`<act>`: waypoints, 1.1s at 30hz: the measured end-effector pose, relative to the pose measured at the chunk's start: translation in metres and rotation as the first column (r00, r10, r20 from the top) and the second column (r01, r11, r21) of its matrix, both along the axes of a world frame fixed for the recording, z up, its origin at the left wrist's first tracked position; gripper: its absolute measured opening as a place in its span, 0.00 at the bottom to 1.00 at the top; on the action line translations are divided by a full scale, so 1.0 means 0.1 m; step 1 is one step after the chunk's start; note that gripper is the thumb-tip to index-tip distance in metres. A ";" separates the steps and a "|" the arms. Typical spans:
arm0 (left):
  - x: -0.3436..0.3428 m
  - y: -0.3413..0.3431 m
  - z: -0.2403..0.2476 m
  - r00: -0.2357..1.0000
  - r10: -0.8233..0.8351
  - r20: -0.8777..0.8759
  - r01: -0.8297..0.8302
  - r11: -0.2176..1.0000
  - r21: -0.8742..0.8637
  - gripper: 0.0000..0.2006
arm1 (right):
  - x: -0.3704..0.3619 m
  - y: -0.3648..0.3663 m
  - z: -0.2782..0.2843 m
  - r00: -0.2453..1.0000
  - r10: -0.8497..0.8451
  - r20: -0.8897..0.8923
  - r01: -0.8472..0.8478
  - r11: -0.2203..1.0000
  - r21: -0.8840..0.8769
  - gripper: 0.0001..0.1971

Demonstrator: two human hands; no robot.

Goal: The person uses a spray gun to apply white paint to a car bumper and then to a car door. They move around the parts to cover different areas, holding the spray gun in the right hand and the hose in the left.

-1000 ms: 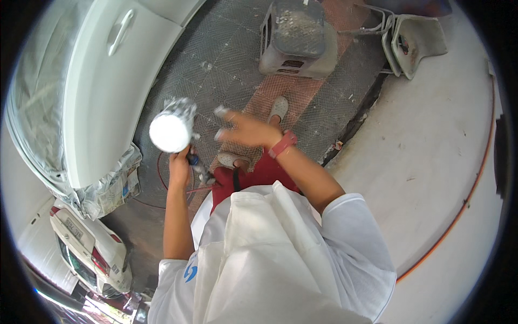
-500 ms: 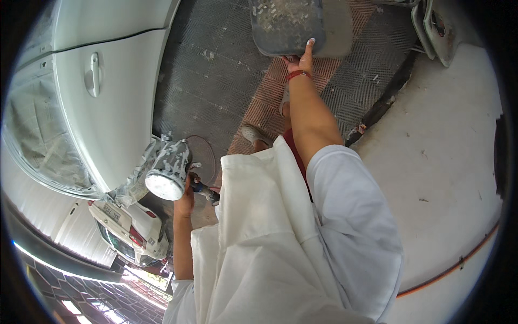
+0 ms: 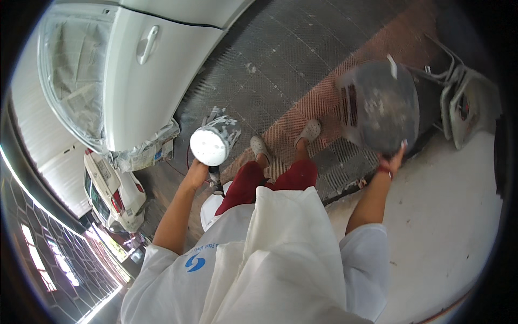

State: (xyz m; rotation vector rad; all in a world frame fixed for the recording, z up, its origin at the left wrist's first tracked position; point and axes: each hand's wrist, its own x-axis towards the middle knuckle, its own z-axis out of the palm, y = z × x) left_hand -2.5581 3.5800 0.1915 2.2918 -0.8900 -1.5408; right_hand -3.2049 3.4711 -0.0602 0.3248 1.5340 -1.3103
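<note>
My left hand (image 3: pixel 197 174) is closed around a spray gun (image 3: pixel 215 175), partly hidden behind the fingers. Its paint-streaked cup (image 3: pixel 226 127) has a white round end (image 3: pixel 209 147) facing me. Out to the right, my right hand (image 3: pixel 397 157) grips the near edge of a dark grey, rounded plastic thing (image 3: pixel 383 108). Slots show along its left side and pale flecks on its surface; motion blur hides its exact kind.
On the left stands a pale car door (image 3: pixel 162 81), its window masked with plastic sheet and newspaper (image 3: pixel 75 70). Loose grey panels (image 3: pixel 464 108) lean at the right beside a white wall (image 3: pixel 431 216). Another white car (image 3: pixel 116 191) stands behind, lower left. Patterned tiles (image 3: pixel 270 81) cover the floor.
My view has turned, and both feet now show. My right hand has swung right and nearer with the grey plastic thing. The spray gun stays in my left hand, now farther from the car.
</note>
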 end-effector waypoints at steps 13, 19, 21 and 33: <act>-0.72 -1.49 0.23 0.999 0.040 -0.023 -0.039 0.998 0.046 0.16 | -0.18 1.27 -0.01 0.515 0.151 -0.844 0.523 0.724 0.449 0.38; -0.91 -2.38 0.22 0.928 0.047 -0.370 -0.101 0.986 -0.129 0.43 | 1.59 -0.19 1.27 0.557 0.476 -0.680 -0.574 0.813 0.099 0.16; -1.00 -2.75 0.30 0.902 -0.110 -0.418 -0.020 0.956 -0.294 0.51 | 2.26 -0.76 1.67 0.594 0.570 -0.567 -0.790 0.546 -0.279 0.18; -0.78 -4.46 1.17 0.583 -0.203 -0.787 -0.184 0.911 -0.370 0.65 | 4.38 -3.57 3.33 0.312 0.472 -0.824 -0.945 0.248 -0.215 0.40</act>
